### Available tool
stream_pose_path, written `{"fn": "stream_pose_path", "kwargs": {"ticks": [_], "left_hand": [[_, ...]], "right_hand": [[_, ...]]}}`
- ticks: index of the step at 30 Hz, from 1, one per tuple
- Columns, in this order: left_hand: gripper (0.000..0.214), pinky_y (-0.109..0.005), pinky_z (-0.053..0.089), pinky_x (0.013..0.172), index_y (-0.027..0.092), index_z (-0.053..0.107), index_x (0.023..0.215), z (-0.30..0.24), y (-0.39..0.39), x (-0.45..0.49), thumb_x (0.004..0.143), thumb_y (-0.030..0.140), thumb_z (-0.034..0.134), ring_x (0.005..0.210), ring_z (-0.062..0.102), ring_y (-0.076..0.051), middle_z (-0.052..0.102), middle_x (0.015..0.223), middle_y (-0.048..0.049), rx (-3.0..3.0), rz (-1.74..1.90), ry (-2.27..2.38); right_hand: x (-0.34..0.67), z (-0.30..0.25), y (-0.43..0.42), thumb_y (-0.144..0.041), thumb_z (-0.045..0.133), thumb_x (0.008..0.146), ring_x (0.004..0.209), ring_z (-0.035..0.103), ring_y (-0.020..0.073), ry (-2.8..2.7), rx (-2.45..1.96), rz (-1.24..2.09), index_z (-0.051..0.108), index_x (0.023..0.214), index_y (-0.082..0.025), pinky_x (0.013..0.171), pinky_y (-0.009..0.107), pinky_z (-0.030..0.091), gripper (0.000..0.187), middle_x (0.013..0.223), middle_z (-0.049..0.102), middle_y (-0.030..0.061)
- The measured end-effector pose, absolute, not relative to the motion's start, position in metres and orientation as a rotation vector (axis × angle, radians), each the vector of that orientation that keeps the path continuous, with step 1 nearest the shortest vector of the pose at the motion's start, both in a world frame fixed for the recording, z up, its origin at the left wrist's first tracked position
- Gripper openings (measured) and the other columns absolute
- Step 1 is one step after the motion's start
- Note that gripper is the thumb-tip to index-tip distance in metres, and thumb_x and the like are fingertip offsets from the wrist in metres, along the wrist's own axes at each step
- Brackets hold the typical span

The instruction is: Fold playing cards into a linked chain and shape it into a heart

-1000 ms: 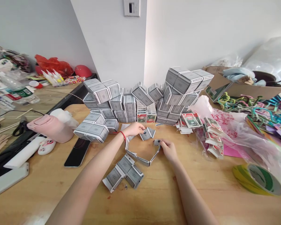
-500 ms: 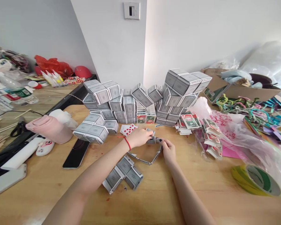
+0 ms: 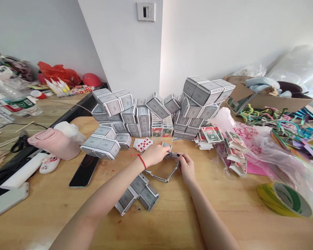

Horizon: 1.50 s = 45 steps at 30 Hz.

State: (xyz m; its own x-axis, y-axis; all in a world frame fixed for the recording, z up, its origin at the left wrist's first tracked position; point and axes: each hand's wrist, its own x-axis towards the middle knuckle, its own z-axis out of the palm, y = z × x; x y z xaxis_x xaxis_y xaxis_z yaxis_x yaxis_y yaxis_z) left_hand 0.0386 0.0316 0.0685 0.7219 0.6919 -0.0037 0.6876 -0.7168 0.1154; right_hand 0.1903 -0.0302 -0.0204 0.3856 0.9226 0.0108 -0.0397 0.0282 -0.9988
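Observation:
A jointed strip of folded playing cards (image 3: 160,178) curves over the table in front of me, its near part touching the wood. My left hand (image 3: 158,155), with a red string at the wrist, is closed on the strip's far end, its fingertips partly hidden. My right hand (image 3: 187,166) pinches the same strip at its right side between thumb and finger. Nearer me lies a grey block of folded cards (image 3: 139,191), partly behind my left forearm. Loose face-up playing cards (image 3: 143,143) lie just beyond my left wrist.
Stacked grey card boxes (image 3: 160,107) stand along the back. A phone (image 3: 85,170), a pink roll (image 3: 56,143) and a white mouse (image 3: 49,163) lie left. On the right are card packs (image 3: 210,133), a plastic bag (image 3: 279,163) and a tape roll (image 3: 284,199).
Both hands stay almost in place on the strip of folded cards, with only tiny finger shifts. The whole view has moved slightly.

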Motion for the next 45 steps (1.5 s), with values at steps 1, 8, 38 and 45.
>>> {"fn": "stream_pose_path", "kwargs": {"ticks": [1,8,38,45], "left_hand": [[0.024,-0.026,0.040,0.060,0.023,0.054,0.091,0.068,0.031,0.038,0.086,0.031,0.032,0.069,0.061,-0.020,0.064,0.075,-0.0048,2.797,0.074,1.138],[0.023,-0.025,0.039,0.058,0.023,0.054,0.090,0.065,0.029,0.034,0.086,0.030,0.032,0.070,0.061,-0.020,0.064,0.075,-0.0046,2.758,0.133,1.157],[0.029,-0.026,0.039,0.057,0.020,0.053,0.088,0.063,0.020,0.035,0.087,0.030,0.026,0.068,0.061,-0.020,0.064,0.072,-0.0056,2.782,0.159,1.182],[0.027,-0.026,0.041,0.058,0.020,0.053,0.090,0.065,0.016,0.038,0.087,0.030,0.028,0.070,0.061,-0.020,0.064,0.074,-0.0054,2.779,0.131,1.167]], "right_hand": [[0.190,-0.020,-0.030,-0.044,0.051,0.071,0.078,0.059,0.0208,-0.907,-1.343,0.910,0.063,0.081,-0.018,0.071,0.031,0.045,0.030,0.080,0.066,0.0052],[0.189,-0.015,-0.030,-0.053,0.047,0.072,0.075,0.059,0.0215,-0.981,-1.362,0.908,0.063,0.080,-0.018,0.066,0.030,0.045,0.039,0.069,0.065,0.0049],[0.185,-0.005,-0.035,-0.047,0.040,0.079,0.093,0.056,0.0232,-1.139,-1.281,1.004,0.064,0.097,-0.018,0.086,0.035,0.039,0.042,0.095,0.065,0.0061],[0.180,-0.004,-0.036,-0.051,0.038,0.079,0.096,0.055,0.0241,-1.199,-1.233,1.005,0.064,0.097,-0.019,0.086,0.035,0.040,0.045,0.096,0.065,0.0057]]}}
